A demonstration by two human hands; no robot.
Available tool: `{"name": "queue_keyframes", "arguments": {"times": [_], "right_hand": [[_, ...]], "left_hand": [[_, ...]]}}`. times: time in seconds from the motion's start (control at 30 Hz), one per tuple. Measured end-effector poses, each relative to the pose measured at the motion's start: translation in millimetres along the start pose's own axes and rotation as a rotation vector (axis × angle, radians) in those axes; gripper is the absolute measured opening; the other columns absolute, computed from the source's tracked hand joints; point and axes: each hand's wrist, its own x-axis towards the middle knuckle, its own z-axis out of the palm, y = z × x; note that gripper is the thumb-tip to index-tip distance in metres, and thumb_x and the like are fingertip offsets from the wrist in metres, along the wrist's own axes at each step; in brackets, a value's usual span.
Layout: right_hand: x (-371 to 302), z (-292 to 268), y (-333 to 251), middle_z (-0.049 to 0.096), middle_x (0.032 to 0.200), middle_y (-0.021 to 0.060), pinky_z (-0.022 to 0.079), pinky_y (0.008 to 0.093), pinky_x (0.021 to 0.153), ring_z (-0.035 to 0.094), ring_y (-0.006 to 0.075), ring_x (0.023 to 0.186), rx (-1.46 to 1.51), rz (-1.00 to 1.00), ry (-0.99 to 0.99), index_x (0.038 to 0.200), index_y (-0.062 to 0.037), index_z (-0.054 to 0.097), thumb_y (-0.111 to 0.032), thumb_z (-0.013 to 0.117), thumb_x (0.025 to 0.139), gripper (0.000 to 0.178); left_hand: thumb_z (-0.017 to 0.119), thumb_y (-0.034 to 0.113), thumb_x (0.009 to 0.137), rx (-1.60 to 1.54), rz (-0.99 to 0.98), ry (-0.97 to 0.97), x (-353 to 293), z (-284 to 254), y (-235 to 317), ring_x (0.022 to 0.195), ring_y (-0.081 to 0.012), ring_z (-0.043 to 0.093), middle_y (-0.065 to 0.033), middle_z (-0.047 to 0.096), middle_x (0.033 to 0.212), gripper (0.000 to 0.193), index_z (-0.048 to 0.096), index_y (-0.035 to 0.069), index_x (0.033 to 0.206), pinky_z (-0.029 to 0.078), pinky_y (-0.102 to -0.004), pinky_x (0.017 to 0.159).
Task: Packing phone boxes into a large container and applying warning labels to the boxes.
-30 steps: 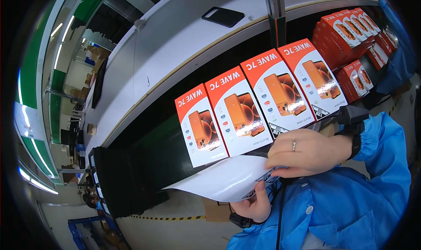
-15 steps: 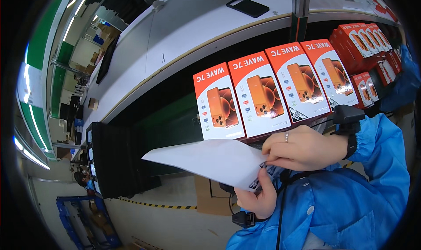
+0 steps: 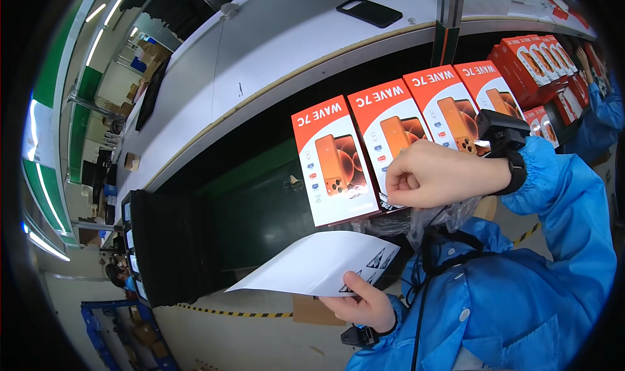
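My left hand [image 3: 366, 301] pinches a white sheet of stickers [image 3: 306, 265] between thumb and fingers. Several black triangular stickers show along the sheet's right end, and its far end curls away to the left. My right hand [image 3: 443, 176] is over the second phone box [image 3: 385, 120] from the left, fingers curled together at that box's near left corner. Under its fingertips lies a small black-and-white sticker [image 3: 389, 206], partly hidden. Beside it stands the leftmost orange-and-white phone box [image 3: 335, 169], with no such sticker visible on its front.
Two more phone boxes [image 3: 446, 107] continue the row, partly behind my right hand. Stacked red boxes [image 3: 530, 65] stand at the far right, near another person's blue sleeve [image 3: 602, 114]. A black phone case [image 3: 369, 12] lies on the white shelf [image 3: 273, 39]. Clear plastic [image 3: 449, 216] lies below the row.
My right hand has left the sticker sheet and moved up onto the second box, where a sticker now shows at the corner. My left hand has lowered slightly with the sheet.
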Motion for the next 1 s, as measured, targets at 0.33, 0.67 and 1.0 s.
{"name": "queue_keyframes", "arguments": {"times": [0.33, 0.67, 1.0], "right_hand": [[0.3, -6.0, 2.4, 0.062, 0.062, 0.0055, 0.046, 0.0211, 0.051, 0.064, 0.0101, 0.056, 0.181, 0.128, -0.104, 0.080, 0.0035, 0.060, -0.012, 0.058, 0.085, 0.016], [1.8, -5.3, 7.1, 0.062, 0.062, 0.0071, 0.047, 0.0221, 0.051, 0.065, 0.0116, 0.056, 0.162, 0.071, -0.117, 0.078, 0.0031, 0.059, -0.010, 0.057, 0.084, 0.015], [-2.1, 6.5, 22.5, 0.059, 0.067, 0.0100, 0.046, 0.0335, 0.055, 0.059, 0.0241, 0.059, -0.280, -0.298, 0.239, 0.072, -0.0016, 0.048, -0.021, 0.066, 0.077, 0.027]], "left_hand": [[0.045, 0.011, 0.094, -0.035, -0.014, -0.033, 5.4, -2.2, -4.2, 0.092, -0.0214, 0.059, -0.0236, 0.052, 0.109, 0.039, 0.033, -0.007, 0.126, 0.050, -0.0280, 0.074], [0.046, 0.013, 0.095, 0.005, -0.038, -0.080, 7.5, -5.5, 0.3, 0.090, -0.0204, 0.060, -0.0225, 0.054, 0.107, 0.038, 0.033, -0.006, 0.125, 0.050, -0.0273, 0.073], [0.047, 0.013, 0.094, 0.050, -0.041, 0.004, -3.5, -14.1, 7.5, 0.087, -0.0202, 0.062, -0.0220, 0.053, 0.109, 0.041, 0.033, -0.007, 0.127, 0.052, -0.0278, 0.072]]}}
